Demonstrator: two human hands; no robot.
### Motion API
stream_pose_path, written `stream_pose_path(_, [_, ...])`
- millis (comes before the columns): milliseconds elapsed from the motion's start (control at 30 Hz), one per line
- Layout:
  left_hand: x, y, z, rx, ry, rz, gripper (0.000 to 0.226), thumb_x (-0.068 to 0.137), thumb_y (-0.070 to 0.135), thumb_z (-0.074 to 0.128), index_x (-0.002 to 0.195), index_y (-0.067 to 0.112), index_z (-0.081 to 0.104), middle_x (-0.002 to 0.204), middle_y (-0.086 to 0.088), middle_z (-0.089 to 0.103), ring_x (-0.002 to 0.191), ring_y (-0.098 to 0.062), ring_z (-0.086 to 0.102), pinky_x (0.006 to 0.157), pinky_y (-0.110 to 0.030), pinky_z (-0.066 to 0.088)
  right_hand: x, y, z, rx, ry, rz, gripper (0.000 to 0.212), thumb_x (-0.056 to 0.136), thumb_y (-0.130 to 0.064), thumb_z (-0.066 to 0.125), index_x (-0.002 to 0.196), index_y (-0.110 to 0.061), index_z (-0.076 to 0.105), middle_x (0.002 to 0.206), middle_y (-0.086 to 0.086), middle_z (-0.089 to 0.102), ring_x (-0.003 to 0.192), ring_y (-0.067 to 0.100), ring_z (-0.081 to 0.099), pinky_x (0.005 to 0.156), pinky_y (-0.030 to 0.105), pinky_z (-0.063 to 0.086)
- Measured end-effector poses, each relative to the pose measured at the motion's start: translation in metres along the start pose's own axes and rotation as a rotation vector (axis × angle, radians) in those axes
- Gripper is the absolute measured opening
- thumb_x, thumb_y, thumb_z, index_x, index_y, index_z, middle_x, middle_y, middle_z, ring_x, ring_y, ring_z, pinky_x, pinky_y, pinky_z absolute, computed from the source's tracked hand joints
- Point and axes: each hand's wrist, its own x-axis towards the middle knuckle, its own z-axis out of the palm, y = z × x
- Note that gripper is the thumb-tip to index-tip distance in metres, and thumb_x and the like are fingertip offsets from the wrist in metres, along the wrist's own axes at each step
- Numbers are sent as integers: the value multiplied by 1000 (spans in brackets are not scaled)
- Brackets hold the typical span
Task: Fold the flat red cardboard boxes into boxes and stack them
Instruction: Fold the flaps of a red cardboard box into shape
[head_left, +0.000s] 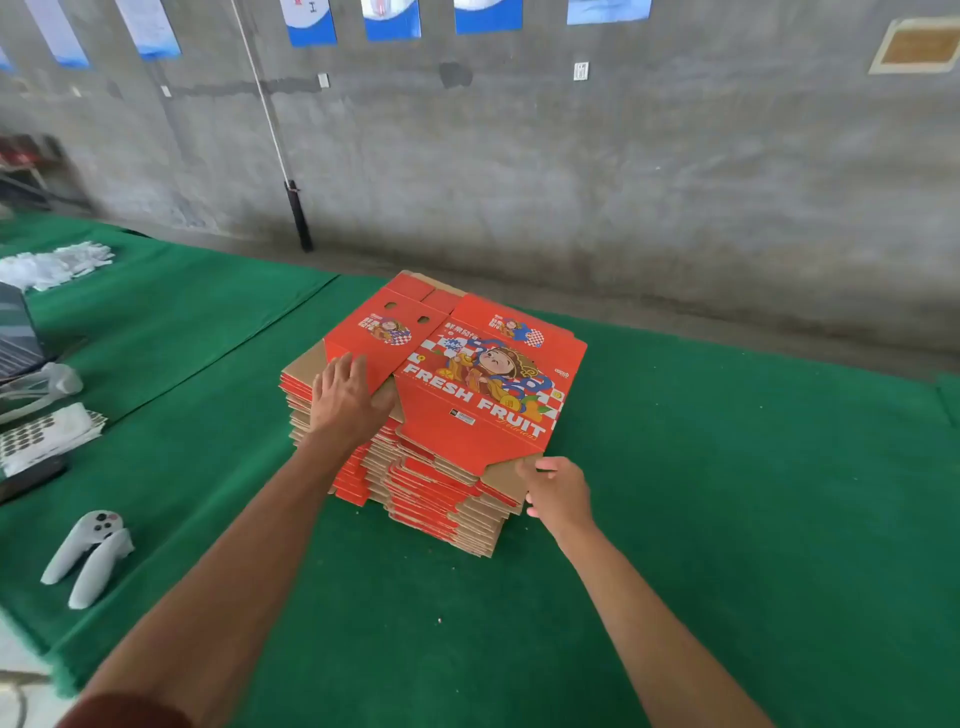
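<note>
On the far left of the green table (727, 519) lies a heap of white gloves (57, 265), and nearer along that left edge sit a sheet of round stickers (47, 434) and a pair of white handheld controllers (88, 556). Toward the middle stands the stack of flat red cardboard boxes (415, 478), piled a little unevenly, red and brown edges showing down its near side. The top flat box (467, 374) lies printed side up, with "FRESH FRUIT" and a cartoon figure on it. The left hand (345, 397) rests on the left part of this top sheet, its grip open: fingers straight and spread, palm pressing down on the card. Further right, the right hand (558, 491) is at the near right corner of the same sheet, where a brown flap juts out; its grip is closed on that flap, thumb on top and fingers curled below. Behind the table rises a grey concrete wall (623, 182).
</note>
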Motion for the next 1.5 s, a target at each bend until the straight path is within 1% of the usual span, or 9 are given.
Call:
stream_pose_path(167, [18, -4, -4, 57, -91, -43, 79, 98, 66, 44, 149, 7, 36, 156, -16, 38, 145, -36, 33, 120, -53, 29, 16, -9, 9, -80, 11, 88, 43, 90, -31, 74, 110, -10, 42, 107, 6, 57, 91, 21, 66, 77, 44, 64])
stream_pose_path(300, [24, -4, -3, 74, -118, -25, 68, 101, 60, 45, 140, 3, 45, 148, -19, 45, 136, -39, 39, 114, -54, 37, 19, -4, 19, -100, -19, 85, 36, 87, -28, 75, 110, -5, 59, 107, 9, 68, 94, 24, 68, 82, 45, 63])
stream_pose_path(533, [19, -5, 8, 199, -131, -3, 48, 111, 35, 37, 144, 1, 43, 152, -21, 42, 142, -39, 36, 117, -51, 38, 13, -7, 25, -65, 117, -86, 36, 82, -28, 79, 99, -2, 60, 98, 13, 67, 79, 22, 68, 58, 32, 52])
stream_pose_path(700, [17, -1, 8, 170, -106, 89, 37, 108, 27, 40, 137, 6, 49, 142, -17, 52, 134, -36, 45, 112, -50, 43, 6, -26, 4, 224, 86, -35, 36, 91, -39, 72, 105, -22, 43, 105, 2, 62, 88, 11, 66, 60, 25, 50])
stream_pose_path(867, [0, 15, -9, 47, -60, 186, 55, 99, 47, 50, 144, 17, 45, 146, -8, 53, 132, -30, 51, 109, -52, 43, -17, -54, -55, 355, 140, -191, 26, 92, -30, 68, 108, -33, 48, 95, -3, 76, 84, 10, 74, 62, 23, 50])
stream_pose_path(1033, [-57, 64, -28, -94, -218, 291, 82, 86, 65, 61, 153, 34, 25, 147, 0, 49, 121, -31, 62, 103, -50, 54, -68, -79, -142, 320, 240, -427, 27, 98, -12, 62, 111, -35, 57, 84, -8, 78, 69, 9, 74, 50, 15, 48])
stream_pose_path(1133, [-97, 112, -30, -90, -218, 464, 67, 89, 43, 60, 148, 35, 29, 134, 3, 58, 95, -22, 69, 90, -44, 60, -102, -81, -184, 240, 303, -534, 32, 99, -8, 62, 115, -35, 60, 80, -8, 77, 58, 6, 69, 43, 14, 44])
stream_pose_path(1333, [-155, 180, -42, 185, -6, 660, 63, 99, 27, 54, 156, 24, 29, 134, 6, 58, 109, -19, 66, 82, -36, 54, -156, -69, -266, 199, 393, -636, 39, 95, -6, 69, 114, -40, 69, 72, 1, 75, 49, 10, 62, 43, 15, 45])
stream_pose_path(1500, [-179, 212, -48, 307, -95, 626, 20, 104, 35, 48, 117, 26, 60, 104, 4, 66, 95, -17, 67, 77, -30, 52, -173, -52, -330, 195, 431, -602, 35, 91, -7, 73, 114, -34, 74, 77, -6, 74, 59, 4, 60, 47, 16, 47])
